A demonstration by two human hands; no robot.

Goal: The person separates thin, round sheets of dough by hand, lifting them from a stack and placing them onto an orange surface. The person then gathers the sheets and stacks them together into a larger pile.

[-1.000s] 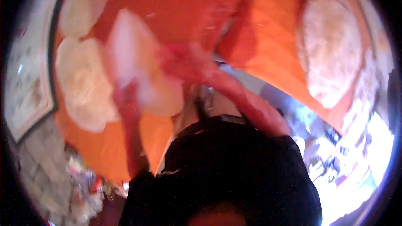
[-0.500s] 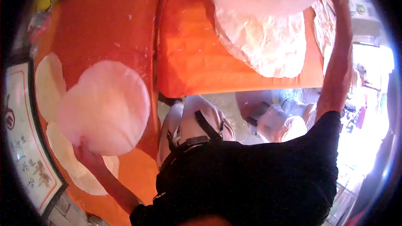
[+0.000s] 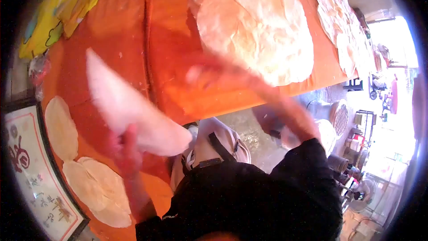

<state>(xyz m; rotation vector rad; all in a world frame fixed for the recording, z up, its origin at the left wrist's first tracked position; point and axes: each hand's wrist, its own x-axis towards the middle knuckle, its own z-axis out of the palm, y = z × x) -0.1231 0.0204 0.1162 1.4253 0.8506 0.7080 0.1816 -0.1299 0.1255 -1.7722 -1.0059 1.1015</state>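
My left hand (image 3: 125, 145) grips the lower edge of a round, pale, thin flatbread or dough sheet (image 3: 133, 107), which is tilted up and seen partly edge-on. My right hand (image 3: 209, 73) is smeared by motion above the orange cloth, between that sheet and a large pile of similar round sheets (image 3: 258, 31). I see nothing in the right hand, but its fingers are too blurred to make out. More pale round sheets (image 3: 98, 192) lie along the left edge of the table, below and beside my left hand.
An orange cloth (image 3: 178, 102) covers the table, with a seam across it. A yellow patterned cloth (image 3: 67, 11) lies far left, near a framed sign (image 3: 40, 174) with writing. More thin sheets (image 3: 339, 27) lie at the right end. A round-grilled fan-like object (image 3: 341, 118) stands beyond the table edge.
The left-hand sheet has tipped from facing me to nearly edge-on. My right arm has swung from the far right down towards the middle; the sheet it held up now appears on the pile.
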